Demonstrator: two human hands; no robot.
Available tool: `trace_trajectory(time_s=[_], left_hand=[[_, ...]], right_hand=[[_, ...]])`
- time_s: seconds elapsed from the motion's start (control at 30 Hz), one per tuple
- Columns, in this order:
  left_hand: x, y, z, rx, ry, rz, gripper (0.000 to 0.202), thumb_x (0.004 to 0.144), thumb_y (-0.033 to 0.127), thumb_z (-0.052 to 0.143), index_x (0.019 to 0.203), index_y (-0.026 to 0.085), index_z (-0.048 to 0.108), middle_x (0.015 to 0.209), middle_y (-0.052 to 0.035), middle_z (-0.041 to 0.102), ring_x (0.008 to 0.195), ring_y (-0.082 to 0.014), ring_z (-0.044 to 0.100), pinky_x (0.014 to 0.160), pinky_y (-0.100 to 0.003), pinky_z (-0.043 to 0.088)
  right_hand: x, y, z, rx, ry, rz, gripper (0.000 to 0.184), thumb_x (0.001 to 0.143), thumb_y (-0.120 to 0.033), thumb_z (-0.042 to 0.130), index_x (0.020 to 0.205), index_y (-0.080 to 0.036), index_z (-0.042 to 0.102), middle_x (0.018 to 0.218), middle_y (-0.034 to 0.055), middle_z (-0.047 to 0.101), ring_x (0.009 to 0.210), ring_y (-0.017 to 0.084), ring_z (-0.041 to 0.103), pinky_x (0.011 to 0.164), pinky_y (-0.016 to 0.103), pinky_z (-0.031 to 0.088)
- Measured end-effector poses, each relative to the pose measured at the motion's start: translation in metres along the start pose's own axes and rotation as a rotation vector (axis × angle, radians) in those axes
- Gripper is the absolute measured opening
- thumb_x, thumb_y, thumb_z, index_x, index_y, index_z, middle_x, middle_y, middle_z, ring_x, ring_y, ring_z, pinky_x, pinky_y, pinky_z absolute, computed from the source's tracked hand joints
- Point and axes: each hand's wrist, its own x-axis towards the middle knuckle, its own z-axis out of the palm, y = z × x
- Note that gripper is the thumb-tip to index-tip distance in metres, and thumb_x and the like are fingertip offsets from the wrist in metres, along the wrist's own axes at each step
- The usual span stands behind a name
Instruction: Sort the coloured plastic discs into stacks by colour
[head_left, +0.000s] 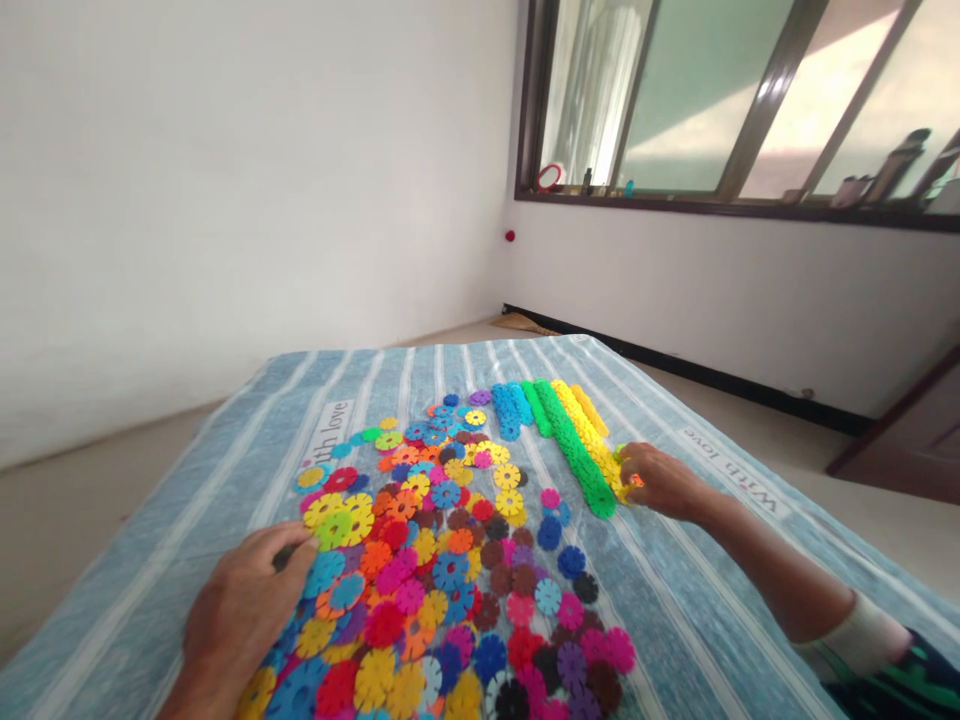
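Note:
Colourful notched plastic snowflake discs lie in a loose heap across the table. On the heap's left side, my left hand has its thumb and finger pinched at the edge of a lime-green disc, beside several yellow ones. My right hand is closed at the near end of a yellow row of discs. Bits of orange and yellow-green show at its fingers, which partly hide what they grip. Next to it lies a long green row, with a shorter green row and blue rows further left.
A blue-and-white striped cloth printed with lettering covers the table. White walls meet behind it. On the right, a window with a dark frame has bottles and small items on its sill. A brown piece of furniture stands at the far right.

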Motion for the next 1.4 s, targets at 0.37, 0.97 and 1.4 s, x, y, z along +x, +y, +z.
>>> trace_trajectory(time_s=[0.37,0.97,1.4], left_hand=[[0.000,0.004,-0.002,-0.005,-0.079,-0.038,0.030,0.076,0.038,0.045,0.081,0.021,0.069,0.110,-0.0070,0.072,0.103,-0.0255,0.064,0.096,-0.038,0.048],[-0.002,0.003,-0.002,0.045,-0.130,-0.023,0.039,0.079,0.040,0.036,0.087,0.020,0.068,0.115,-0.0104,0.070,0.109,-0.0256,0.062,0.098,-0.038,0.046],[-0.007,0.003,0.001,0.013,-0.077,-0.034,0.035,0.080,0.037,0.040,0.088,0.018,0.069,0.115,-0.0104,0.070,0.109,-0.0274,0.062,0.098,-0.041,0.046]], right_hand=[[-0.006,0.003,-0.005,-0.075,0.107,0.025,0.023,0.075,-0.013,0.060,0.094,-0.019,0.071,0.109,0.0088,0.065,0.105,0.024,0.058,0.083,0.031,0.042],[-0.021,-0.060,0.018,0.111,0.220,-0.174,0.014,0.090,-0.021,0.055,0.082,-0.019,0.067,0.088,0.0060,0.069,0.088,0.021,0.064,0.077,0.030,0.044],[-0.011,-0.097,0.027,0.038,0.074,-0.209,0.014,0.091,-0.022,0.057,0.088,-0.017,0.069,0.092,0.0073,0.069,0.091,0.021,0.065,0.076,0.029,0.044]])
